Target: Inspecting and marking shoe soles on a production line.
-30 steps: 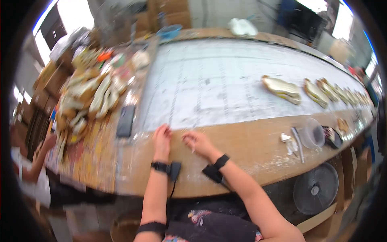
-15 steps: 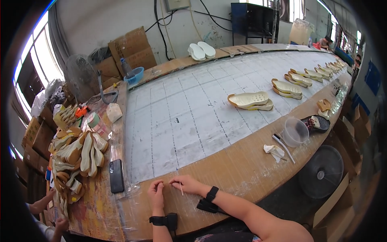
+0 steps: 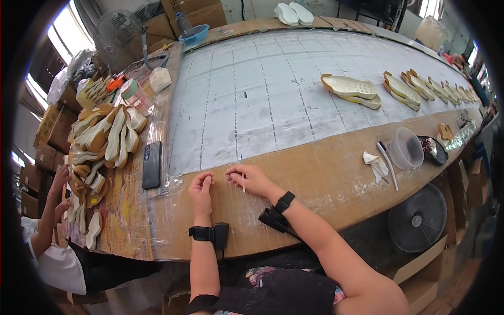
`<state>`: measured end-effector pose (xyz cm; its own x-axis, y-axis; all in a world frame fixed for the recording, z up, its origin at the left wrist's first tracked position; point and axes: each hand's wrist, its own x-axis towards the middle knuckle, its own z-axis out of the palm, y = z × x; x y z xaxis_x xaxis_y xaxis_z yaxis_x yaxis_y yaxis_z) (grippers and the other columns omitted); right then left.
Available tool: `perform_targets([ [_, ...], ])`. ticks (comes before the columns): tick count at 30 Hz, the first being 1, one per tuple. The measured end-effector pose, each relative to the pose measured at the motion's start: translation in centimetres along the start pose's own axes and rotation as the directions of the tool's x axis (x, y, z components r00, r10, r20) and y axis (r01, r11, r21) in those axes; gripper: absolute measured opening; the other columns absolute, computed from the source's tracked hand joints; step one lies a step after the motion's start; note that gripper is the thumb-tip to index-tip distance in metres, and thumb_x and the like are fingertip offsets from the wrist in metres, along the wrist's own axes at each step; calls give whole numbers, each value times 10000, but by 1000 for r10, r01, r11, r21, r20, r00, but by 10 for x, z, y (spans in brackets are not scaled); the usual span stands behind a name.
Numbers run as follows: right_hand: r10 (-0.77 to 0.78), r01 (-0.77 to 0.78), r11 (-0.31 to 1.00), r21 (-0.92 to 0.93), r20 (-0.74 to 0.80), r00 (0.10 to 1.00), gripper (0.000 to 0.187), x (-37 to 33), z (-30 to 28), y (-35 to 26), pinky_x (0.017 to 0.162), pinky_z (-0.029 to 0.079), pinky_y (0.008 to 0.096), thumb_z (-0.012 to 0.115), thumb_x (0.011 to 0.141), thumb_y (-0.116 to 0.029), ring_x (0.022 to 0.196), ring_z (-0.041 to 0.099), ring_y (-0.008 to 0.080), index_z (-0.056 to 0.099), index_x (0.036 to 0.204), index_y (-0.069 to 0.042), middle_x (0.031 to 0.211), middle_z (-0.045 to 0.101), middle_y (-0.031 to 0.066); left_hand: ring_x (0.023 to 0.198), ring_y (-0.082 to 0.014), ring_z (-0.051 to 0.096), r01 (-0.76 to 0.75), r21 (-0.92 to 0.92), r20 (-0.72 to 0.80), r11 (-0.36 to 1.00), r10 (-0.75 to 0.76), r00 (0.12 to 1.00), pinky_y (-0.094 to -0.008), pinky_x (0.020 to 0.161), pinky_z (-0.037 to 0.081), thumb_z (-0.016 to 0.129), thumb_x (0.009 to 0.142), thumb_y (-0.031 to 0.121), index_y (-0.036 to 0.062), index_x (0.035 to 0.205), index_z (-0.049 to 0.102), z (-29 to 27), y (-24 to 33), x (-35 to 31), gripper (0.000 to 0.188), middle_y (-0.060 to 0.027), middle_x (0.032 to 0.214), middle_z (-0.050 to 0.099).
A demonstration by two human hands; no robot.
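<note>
My right hand (image 3: 249, 179) is closed in a pinch round a thin white stick (image 3: 243, 184), which points down past the fingers. Close to its left, my left hand (image 3: 201, 191) is closed with thumb and fingers together; anything inside it is hidden. A small gap separates the two hands. Both hover at or just above the brown wooden border (image 3: 294, 163) of the table, by the white marked sheet (image 3: 241, 121). Black straps with small boxes sit on both wrists. Left of my left hand lies a dark phone (image 3: 151, 165).
A pile of cream and tan shoe soles (image 3: 107, 134) lies at the left, beside a co-worker's hands (image 3: 62, 191). Pairs of soles (image 3: 352, 90) line the sheet's right side. A clear plastic tub (image 3: 406, 148), crumpled tissue (image 3: 375, 164), marker (image 3: 387, 163) and shoe (image 3: 433, 149) stand at right.
The whole view has tilted down, showing more of my lap and arms. My hands keep nearly the same pose. At left, the co-worker's hands have shifted; a single sole lies near the table edge.
</note>
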<state>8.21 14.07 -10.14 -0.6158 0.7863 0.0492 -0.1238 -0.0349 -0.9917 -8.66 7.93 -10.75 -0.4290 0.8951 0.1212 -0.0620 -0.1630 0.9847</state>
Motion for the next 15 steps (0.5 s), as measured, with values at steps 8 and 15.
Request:
perform_targets([
  [8, 43, -42, 998, -45, 21, 999, 183, -6, 3, -4, 657, 464, 220, 504, 868, -103, 720, 554, 86, 579, 1006, -9, 845, 615, 44, 745, -83, 533, 16, 5, -15, 1000, -16, 1000, -200, 697, 432, 533, 853, 58, -9, 942, 596, -2, 3, -7, 127, -37, 875, 606],
  [15, 3, 2, 977, -213, 23, 1000, 234, -8, 4, -7, 687, 465, 252, 530, 855, -127, 740, 567, 113, 560, 1056, -11, 855, 619, 49, 748, -87, 539, 20, -78, -37, 997, -23, 999, -203, 701, 435, 534, 850, 51, -8, 946, 599, -5, 4, -5, 130, -40, 879, 611],
])
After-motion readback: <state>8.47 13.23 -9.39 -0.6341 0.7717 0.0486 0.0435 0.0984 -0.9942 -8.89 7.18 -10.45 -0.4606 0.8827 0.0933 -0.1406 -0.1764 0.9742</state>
